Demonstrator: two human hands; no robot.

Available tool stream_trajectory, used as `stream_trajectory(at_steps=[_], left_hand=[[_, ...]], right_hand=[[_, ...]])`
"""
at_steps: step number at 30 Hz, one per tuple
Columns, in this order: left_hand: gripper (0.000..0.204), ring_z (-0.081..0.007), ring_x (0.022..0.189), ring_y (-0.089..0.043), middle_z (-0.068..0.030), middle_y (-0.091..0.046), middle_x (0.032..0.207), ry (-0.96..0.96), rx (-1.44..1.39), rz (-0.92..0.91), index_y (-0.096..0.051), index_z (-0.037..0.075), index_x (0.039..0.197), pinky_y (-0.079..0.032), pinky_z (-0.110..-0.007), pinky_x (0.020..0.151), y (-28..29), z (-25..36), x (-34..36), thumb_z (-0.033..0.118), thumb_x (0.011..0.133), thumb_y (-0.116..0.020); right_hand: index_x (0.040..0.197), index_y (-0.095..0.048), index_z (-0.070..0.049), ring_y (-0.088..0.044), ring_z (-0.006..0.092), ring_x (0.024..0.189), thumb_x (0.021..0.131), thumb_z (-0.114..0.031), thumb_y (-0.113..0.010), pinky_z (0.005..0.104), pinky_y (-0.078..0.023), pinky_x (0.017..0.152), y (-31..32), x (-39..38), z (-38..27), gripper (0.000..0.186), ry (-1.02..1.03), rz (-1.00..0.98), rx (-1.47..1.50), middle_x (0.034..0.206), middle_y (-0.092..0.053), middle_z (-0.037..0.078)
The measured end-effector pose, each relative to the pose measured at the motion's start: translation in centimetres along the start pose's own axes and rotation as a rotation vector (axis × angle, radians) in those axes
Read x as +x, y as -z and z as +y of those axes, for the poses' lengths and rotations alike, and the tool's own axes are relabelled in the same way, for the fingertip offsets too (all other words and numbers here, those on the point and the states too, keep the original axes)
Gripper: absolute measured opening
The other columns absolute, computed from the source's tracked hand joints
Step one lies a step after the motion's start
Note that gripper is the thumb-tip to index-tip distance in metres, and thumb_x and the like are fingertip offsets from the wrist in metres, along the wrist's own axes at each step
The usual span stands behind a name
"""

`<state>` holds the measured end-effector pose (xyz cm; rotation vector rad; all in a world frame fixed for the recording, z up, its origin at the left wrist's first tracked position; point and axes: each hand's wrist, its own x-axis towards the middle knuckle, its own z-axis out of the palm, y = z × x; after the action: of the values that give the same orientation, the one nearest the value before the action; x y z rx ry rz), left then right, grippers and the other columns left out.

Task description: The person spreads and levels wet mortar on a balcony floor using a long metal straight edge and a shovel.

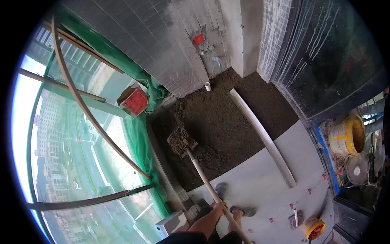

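Observation:
My left hand (218, 208) is wrapped around the pale wooden shaft of a shovel (204, 179), low in the view near my feet. The shaft slants up and left to a blade carrying a heap of damp, grey-brown mortar (178, 140). That blade is over the left part of a dark mortar bed (219, 118), close to its raised edge; whether it touches the bed I cannot tell. The shaft's other end runs out at the lower edge, and my right hand is out of view.
A long metal straightedge (264, 136) lies across the mortar and grey floor tiles (252, 175). A white pipe stub (207, 86) stands by the wall. Left are a red box (136, 101) and green netting (140, 142); right, a yellow bucket (345, 136), a smaller bucket (319, 229) and a flat trowel (296, 219).

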<state>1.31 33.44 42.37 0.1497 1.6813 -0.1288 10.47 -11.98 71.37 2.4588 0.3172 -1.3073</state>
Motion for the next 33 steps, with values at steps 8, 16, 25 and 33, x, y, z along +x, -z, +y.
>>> stream_trajectory(at_steps=[8,16,25,33], left_hand=[[0.014,-0.0337,0.071,-0.061,-0.0173,-0.056,0.079,0.192,0.009,0.109,-0.053,-0.001,0.082,-0.051,-0.046,0.061,-4.8,-14.2,-8.1,-0.002,0.076,-0.066],[0.013,-0.0266,0.059,-0.059,-0.0122,-0.053,0.069,0.204,0.303,-0.031,-0.053,0.0,0.086,-0.053,-0.041,0.057,-11.4,-28.9,-20.0,-0.001,0.077,-0.062],[0.011,-0.0247,0.056,-0.061,-0.0113,-0.059,0.069,0.127,0.767,0.025,-0.056,0.002,0.089,-0.053,-0.04,0.054,-15.3,-37.3,-29.1,0.005,0.082,-0.064],[0.011,-0.0254,0.054,-0.062,-0.0125,-0.059,0.07,-0.092,1.021,-0.088,-0.057,0.0,0.082,-0.053,-0.039,0.05,-20.8,-37.8,-34.8,0.001,0.076,-0.066]], right_hand=[[0.132,-0.056,-0.019,-0.067,0.0353,0.102,0.079,-0.049,-0.062,0.0467,-0.053,0.085,-0.7,-10.5,16.0,0.061,-0.178,-0.154,-0.137,0.107,-0.07,0.016],[0.127,-0.056,-0.025,-0.067,0.0362,0.093,0.081,-0.045,-0.064,0.0485,-0.053,0.079,-12.7,-22.9,29.7,0.051,-0.313,-0.202,0.071,0.103,-0.071,0.012],[0.111,-0.058,-0.019,-0.066,0.0383,0.09,0.083,-0.044,-0.062,0.0517,-0.051,0.075,-25.8,-37.7,26.7,0.038,-0.398,-0.183,0.326,0.096,-0.069,0.013],[0.108,-0.062,-0.017,-0.067,0.0369,0.089,0.085,-0.036,-0.061,0.0492,-0.052,0.076,-20.3,-44.4,14.0,0.03,-0.716,-0.085,0.956,0.095,-0.07,0.015]])
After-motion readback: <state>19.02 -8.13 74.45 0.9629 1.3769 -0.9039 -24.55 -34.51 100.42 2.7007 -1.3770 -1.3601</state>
